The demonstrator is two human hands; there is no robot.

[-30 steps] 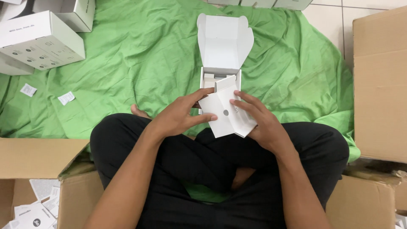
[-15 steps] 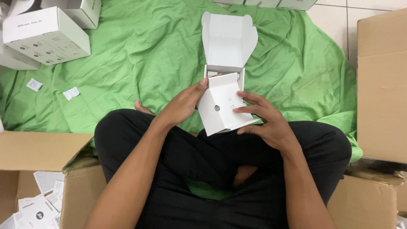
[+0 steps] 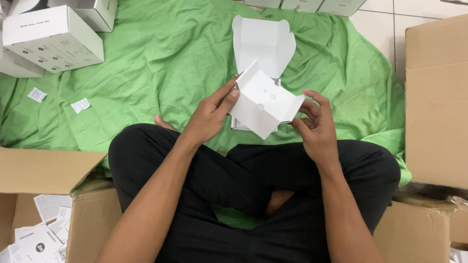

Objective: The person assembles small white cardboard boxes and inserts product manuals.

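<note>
Both hands hold a folded white card insert [image 3: 263, 102] tilted above the open white box [image 3: 263, 41] on the green cloth [image 3: 161, 73]: left hand [image 3: 212, 117] grip pinches its left corner, right hand [image 3: 317, 129] grip its right edge (fingertips only)

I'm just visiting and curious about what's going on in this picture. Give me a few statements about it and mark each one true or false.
1. Both hands hold a white folded cardboard insert. True: the left hand grips its left edge, the right hand its right.
2. The cloth on the floor is blue. False: the cloth is green.
3. The small white box behind the insert has its lid open. True.
4. The printed white box lies at the far right. False: it sits at the upper left.
5. A brown carton with paper leaflets stands at the lower left. True.
</note>
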